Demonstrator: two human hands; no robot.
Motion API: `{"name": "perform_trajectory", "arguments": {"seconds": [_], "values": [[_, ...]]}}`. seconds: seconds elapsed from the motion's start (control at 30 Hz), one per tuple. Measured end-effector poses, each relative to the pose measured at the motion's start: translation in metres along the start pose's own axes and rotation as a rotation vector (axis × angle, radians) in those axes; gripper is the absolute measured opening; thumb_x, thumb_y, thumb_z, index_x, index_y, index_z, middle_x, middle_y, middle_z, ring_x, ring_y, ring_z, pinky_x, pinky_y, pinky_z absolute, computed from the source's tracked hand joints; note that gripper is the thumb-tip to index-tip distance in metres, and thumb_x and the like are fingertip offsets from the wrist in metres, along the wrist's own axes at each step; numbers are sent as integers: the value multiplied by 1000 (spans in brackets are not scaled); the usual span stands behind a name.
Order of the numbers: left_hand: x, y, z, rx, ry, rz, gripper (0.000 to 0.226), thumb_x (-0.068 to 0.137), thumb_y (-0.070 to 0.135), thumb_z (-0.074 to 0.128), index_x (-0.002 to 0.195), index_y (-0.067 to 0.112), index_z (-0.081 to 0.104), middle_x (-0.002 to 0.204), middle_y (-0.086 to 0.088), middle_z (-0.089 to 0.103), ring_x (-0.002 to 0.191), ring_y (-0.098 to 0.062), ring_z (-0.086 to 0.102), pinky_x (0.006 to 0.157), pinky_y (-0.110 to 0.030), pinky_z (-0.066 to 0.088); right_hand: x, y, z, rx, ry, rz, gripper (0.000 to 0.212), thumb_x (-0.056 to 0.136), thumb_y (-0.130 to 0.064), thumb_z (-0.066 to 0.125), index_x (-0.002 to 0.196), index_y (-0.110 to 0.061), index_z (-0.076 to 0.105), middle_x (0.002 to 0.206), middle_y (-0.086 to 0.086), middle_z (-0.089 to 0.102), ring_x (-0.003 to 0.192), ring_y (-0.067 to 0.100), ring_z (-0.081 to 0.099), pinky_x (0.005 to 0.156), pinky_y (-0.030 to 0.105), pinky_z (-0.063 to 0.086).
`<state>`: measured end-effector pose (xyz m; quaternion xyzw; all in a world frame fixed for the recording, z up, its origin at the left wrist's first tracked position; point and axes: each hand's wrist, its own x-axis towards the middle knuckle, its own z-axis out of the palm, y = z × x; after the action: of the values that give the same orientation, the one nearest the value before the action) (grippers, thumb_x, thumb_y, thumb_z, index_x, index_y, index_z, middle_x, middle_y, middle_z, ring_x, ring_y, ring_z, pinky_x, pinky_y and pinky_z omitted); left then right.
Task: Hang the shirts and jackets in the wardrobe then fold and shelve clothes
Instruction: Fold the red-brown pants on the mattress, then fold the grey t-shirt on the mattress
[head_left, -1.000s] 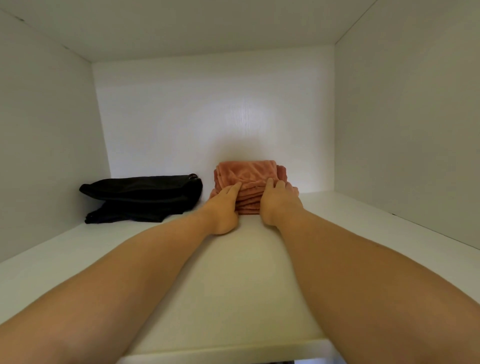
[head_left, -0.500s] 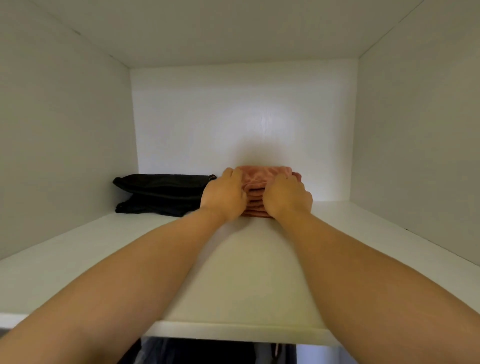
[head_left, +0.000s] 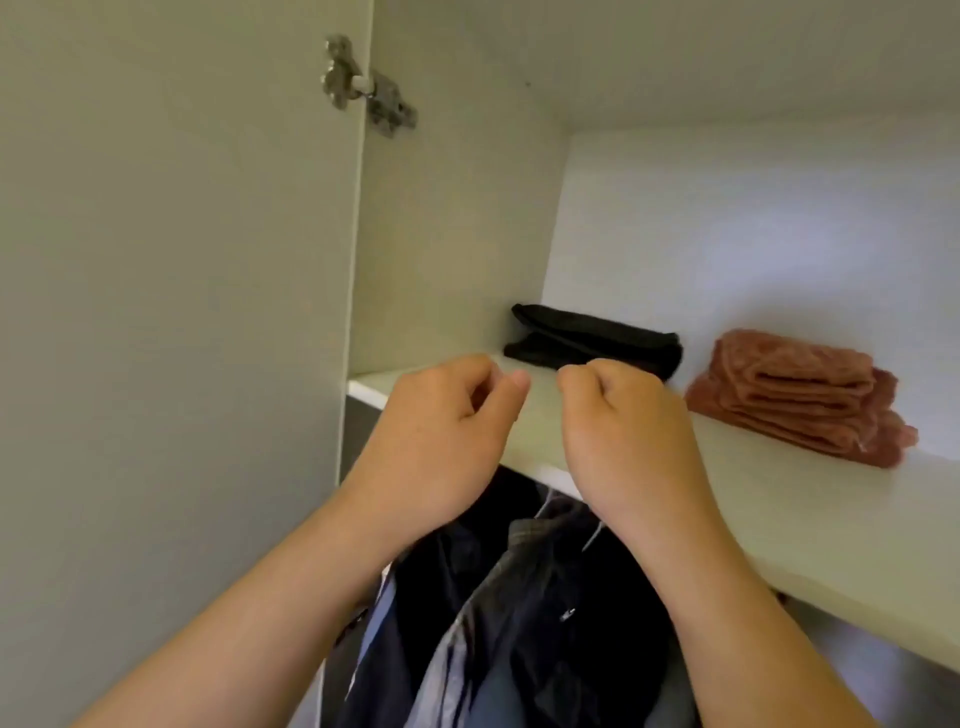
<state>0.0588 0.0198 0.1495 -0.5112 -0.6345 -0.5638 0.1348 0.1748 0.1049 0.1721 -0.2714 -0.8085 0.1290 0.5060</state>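
Pink stack (head_left: 795, 395), neatly folded, sits near the front edge of the shelf (head_left: 753, 493), gap to the black stack (head_left: 592, 340) (back-left corner), left hand (head_left: 441, 441) and right hand (head_left: 623, 436) clenched, empty.

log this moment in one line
left hand: empty | right hand: empty | pink stack, black stack: on shelf | shirts: hung below

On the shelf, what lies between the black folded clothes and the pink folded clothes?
Nothing: the head view shows only a narrow bare strip of white shelf between the black folded clothes and the pink folded clothes.
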Motion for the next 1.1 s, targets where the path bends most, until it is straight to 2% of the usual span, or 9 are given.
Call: {"name": "perform_trajectory", "arguments": {"seconds": [0.1, 0.17, 0.3, 0.43, 0.57, 0.67, 0.8, 0.97, 1.1], "values": [[-76, -16, -54, 109, 95, -166, 48, 100, 42, 50, 69, 6, 59, 51, 8, 46, 49, -6, 41, 49, -17, 32, -59, -34, 44, 191, -175, -99, 36, 89, -30, 41, 58, -11, 39, 55, 5, 46, 55, 16, 42, 51, 34, 31], [-131, -29, -90, 172, 136, -297, 49, 102, 41, 48, 69, 5, 59, 53, 5, 48, 50, -7, 44, 50, -18, 33, -99, -61, 76, 329, -373, -124, 36, 92, -27, 43, 60, -10, 40, 58, -1, 50, 55, 15, 40, 53, 36, 33], [-273, -38, -168, 328, 338, -698, 49, 104, 40, 45, 70, 9, 60, 51, 19, 53, 51, -4, 49, 49, -16, 35, -215, -129, 132, 502, -874, -228, 35, 90, -25, 43, 61, -8, 37, 50, -5, 43, 50, 15, 35, 50, 36, 32], [-427, -3, -208, 534, 544, -1066, 51, 104, 45, 43, 72, 7, 56, 54, 0, 52, 48, -14, 45, 49, -31, 39, -344, -183, 150, 551, -1286, -402, 32, 80, -34, 35, 62, -7, 37, 47, -2, 38, 49, 13, 33, 50, 35, 29], [-556, 55, -218, 638, 793, -1446, 49, 102, 47, 44, 72, 10, 56, 66, -1, 62, 59, -15, 52, 61, -33, 46, -463, -227, 132, 548, -1620, -605, 39, 92, -23, 43, 55, -12, 38, 45, -2, 40, 55, 24, 37, 51, 35, 28], [-632, 92, -211, 679, 966, -1654, 49, 103, 46, 43, 75, 10, 62, 73, -5, 66, 73, -22, 61, 72, -36, 49, -531, -249, 114, 532, -1760, -802, 42, 94, -24, 42, 53, -15, 39, 50, -4, 41, 57, 24, 39, 51, 34, 27], [-715, 109, -211, 677, 1134, -1841, 47, 103, 42, 44, 78, 6, 63, 74, -8, 66, 74, -24, 61, 71, -39, 47, -602, -271, 99, 487, -1853, -1011, 42, 94, -22, 40, 53, -14, 39, 52, -3, 44, 52, 16, 38, 47, 30, 26], [-814, 104, -247, 585, 1198, -2002, 43, 102, 38, 46, 82, 5, 66, 82, -9, 69, 80, -28, 61, 73, -38, 46, -689, -307, 104, 412, -1995, -1077, 40, 94, -23, 40, 55, -14, 38, 50, -4, 41, 53, 13, 38, 48, 31, 26], [-906, 107, -294, 526, 1300, -2139, 39, 98, 26, 50, 63, 9, 53, 63, -6, 55, 73, -29, 54, 60, -37, 29, -766, -349, 107, 349, -2119, -1108, 35, 98, -25, 37, 69, -13, 54, 66, -1, 57, 67, 19, 52, 56, 31, 35]]}}
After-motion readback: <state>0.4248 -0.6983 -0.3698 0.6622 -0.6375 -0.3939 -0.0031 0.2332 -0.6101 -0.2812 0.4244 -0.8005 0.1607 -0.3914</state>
